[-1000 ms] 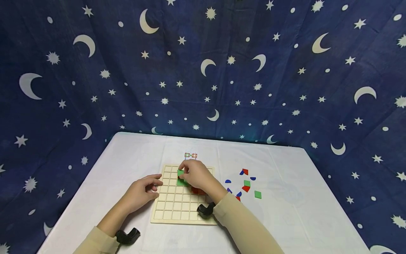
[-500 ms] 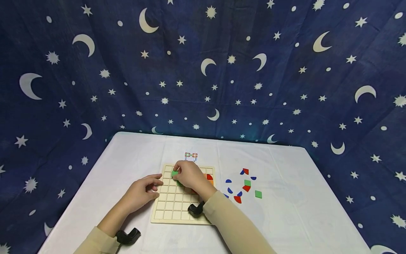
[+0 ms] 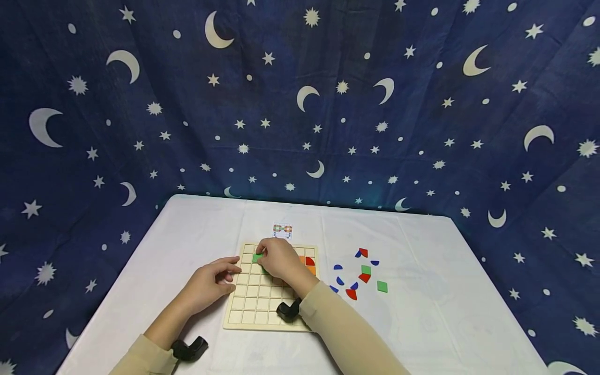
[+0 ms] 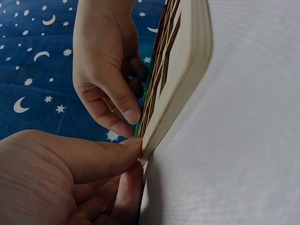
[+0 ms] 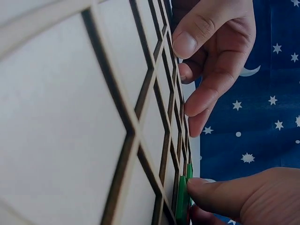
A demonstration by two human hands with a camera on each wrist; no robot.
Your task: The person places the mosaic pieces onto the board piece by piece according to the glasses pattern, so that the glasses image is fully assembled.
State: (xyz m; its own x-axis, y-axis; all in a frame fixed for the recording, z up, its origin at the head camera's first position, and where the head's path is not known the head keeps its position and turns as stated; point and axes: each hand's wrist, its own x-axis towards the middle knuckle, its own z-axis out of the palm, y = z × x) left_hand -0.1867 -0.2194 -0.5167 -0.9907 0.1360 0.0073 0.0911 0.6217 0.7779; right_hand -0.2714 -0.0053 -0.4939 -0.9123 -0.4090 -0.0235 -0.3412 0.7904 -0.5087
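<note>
A pale wooden grid board (image 3: 249, 303) lies on the white table. My right hand (image 3: 283, 259) is over its upper part, thumb and fingers pinching a green square tile (image 3: 257, 258) at a cell near the upper left. In the right wrist view my right thumb bears on green tiles (image 5: 182, 199); which one it pinches is partly hidden. My left hand (image 3: 204, 284) rests at the board's left edge, fingers relaxed; in the left wrist view its thumb (image 4: 101, 157) touches the rim. A red quarter-circle piece (image 3: 310, 261) and orange pieces (image 3: 311, 270) sit in cells at the right; my right hand covers others.
Right of the board lie loose pieces: green squares (image 3: 382, 287), red quarter circles (image 3: 351, 295) and several blue half circles (image 3: 338, 267). A small printed pattern card (image 3: 283, 230) is just beyond the board. A dark star-patterned cloth (image 3: 300, 130) hangs behind the table.
My right hand has moved left across the board with the green square tile, which now lies flatter at a cell near the upper left. The left hand has stayed put.
</note>
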